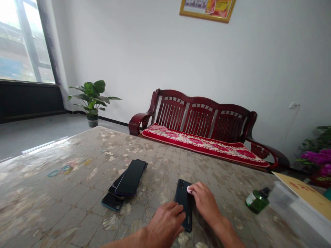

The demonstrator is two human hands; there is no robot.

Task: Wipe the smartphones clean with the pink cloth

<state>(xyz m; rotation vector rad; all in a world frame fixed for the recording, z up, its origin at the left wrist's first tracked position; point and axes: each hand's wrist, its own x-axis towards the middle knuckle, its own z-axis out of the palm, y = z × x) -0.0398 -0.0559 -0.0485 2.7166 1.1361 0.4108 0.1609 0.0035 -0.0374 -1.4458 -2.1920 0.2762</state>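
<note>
Where both hands work, table (77,213): patterned cover, running under the grip and out around it.
Bench (201,119): dark red wood, floral runner (201,142) on the seat; beyond the grip, past the table's far edge.
Clear box (289,208): well right of the grip, yellowish sheet (307,193) on top.
Phone stack (131,177): left of the grip, apart from it; overlapping askew.
Left hand (168,220): fingers over the lower part of the dark phone (184,198); cannot tell if grasping or only resting.
Right hand (205,199): pinching a white wad (189,189) at the phone's upper right side.
Dark phone: back up on the table, directly under the grip.
Green bottle (256,202): right of the grip, near the box.
Coloured bands (66,168): far left of the grip, loose.
</note>
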